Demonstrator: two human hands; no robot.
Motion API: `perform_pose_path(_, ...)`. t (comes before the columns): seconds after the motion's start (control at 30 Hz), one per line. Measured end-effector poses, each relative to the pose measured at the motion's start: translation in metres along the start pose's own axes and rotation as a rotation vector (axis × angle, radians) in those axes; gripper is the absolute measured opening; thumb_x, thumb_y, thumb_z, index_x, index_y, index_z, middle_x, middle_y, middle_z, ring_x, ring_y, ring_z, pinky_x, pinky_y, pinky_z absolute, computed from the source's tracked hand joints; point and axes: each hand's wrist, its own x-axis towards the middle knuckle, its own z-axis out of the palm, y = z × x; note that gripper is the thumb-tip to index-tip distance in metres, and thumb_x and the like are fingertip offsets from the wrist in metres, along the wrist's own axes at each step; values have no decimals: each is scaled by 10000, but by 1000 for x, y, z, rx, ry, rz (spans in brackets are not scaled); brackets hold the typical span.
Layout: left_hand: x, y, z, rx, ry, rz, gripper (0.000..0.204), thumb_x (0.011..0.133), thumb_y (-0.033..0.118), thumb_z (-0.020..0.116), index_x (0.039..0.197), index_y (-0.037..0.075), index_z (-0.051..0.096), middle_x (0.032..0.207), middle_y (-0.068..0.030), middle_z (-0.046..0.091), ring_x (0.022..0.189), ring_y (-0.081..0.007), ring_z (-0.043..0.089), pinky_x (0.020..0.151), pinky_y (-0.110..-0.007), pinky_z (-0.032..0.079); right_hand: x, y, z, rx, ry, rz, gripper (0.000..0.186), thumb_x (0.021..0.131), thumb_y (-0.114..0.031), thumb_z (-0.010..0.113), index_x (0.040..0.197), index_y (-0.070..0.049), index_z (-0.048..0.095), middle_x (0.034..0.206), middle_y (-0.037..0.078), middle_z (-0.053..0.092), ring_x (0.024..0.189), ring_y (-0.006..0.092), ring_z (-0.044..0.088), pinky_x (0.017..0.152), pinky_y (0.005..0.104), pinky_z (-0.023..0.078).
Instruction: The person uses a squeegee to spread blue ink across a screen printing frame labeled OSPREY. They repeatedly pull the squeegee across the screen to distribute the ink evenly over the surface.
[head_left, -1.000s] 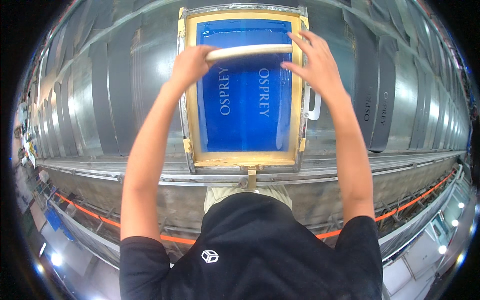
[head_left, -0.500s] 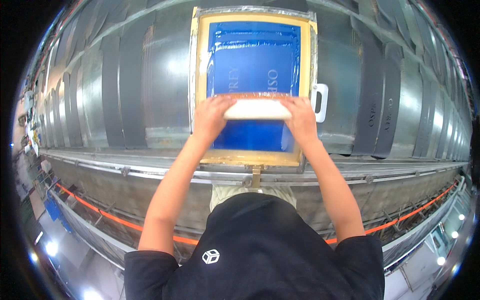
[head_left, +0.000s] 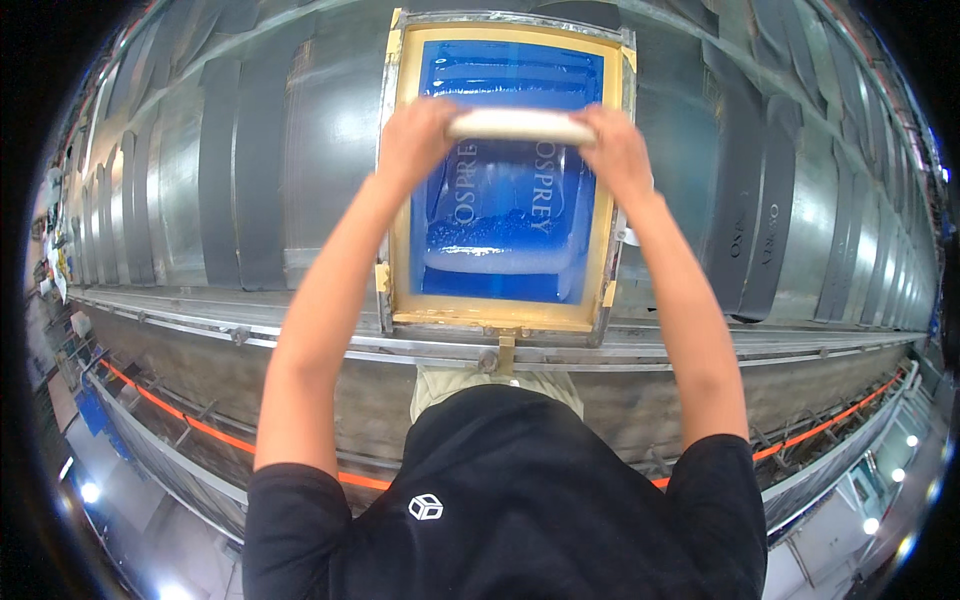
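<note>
A squeegee (head_left: 522,125) with a pale rounded handle spans the upper half of a screen-printing frame (head_left: 398,250). My left hand (head_left: 418,140) grips its left end and my right hand (head_left: 615,150) its right end, fingers wrapped round it. Under it lies the blue screen (head_left: 450,285), with two lines of lettering running lengthwise and yellowish tape round the border. Glossy wet ink (head_left: 500,262) forms a band across the lower part of the screen, and more shines near the far edge. The squeegee's blade is hidden beneath the handle.
The frame rests on a long metal table (head_left: 335,150) where dark fabric strips (head_left: 222,170) lie side by side. Lettering shows on a strip (head_left: 770,220) to the right. A metal rail (head_left: 300,345) runs along the near edge, with an orange line (head_left: 200,425) below it.
Both hands have moved the squeegee away from me, from the lower part of the screen to the upper part. A wet ink band now shows near the screen's close end.
</note>
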Motion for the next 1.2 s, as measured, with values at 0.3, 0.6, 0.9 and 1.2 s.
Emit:
perform_pose_path(0.3,78,-20,14,-11,-157,-129,274,769,192,788,1042,214,787,974,-64,741,977,-303,678,837,-419,545,63,31,5,33,-82,268,269,730,-149,812,991,-95,781,994,125,715,1024,332,646,922,427,512)
perform_pose_path(0.6,-111,54,-1,-87,-42,-80,298,709,-22,665,930,154,761,932,-17,719,848,-264,629,738,-392,499,-113,-72,-9,118,-97,261,448,614,51,757,1042,-77,735,1064,125,672,1042,333,630,928,418,514)
perform_pose_path(0.9,-181,79,-20,-45,-32,-30,406,709,-47,636,1023,179,757,1063,19,718,1014,-238,635,792,-390,479,-172,-112,-20,130,-111,219,470,631,75,718,1079,-70,728,1101,134,672,1106,343,614,957,431,512)
perform_pose_path(1.2,53,-20,0,-46,-51,-79,237,784,166,778,1021,181,777,1004,-64,744,975,-294,692,828,-414,553,59,14,-6,-3,-93,144,300,719,-59,781,1017,-73,752,1042,136,699,1052,339,641,928,418,522)
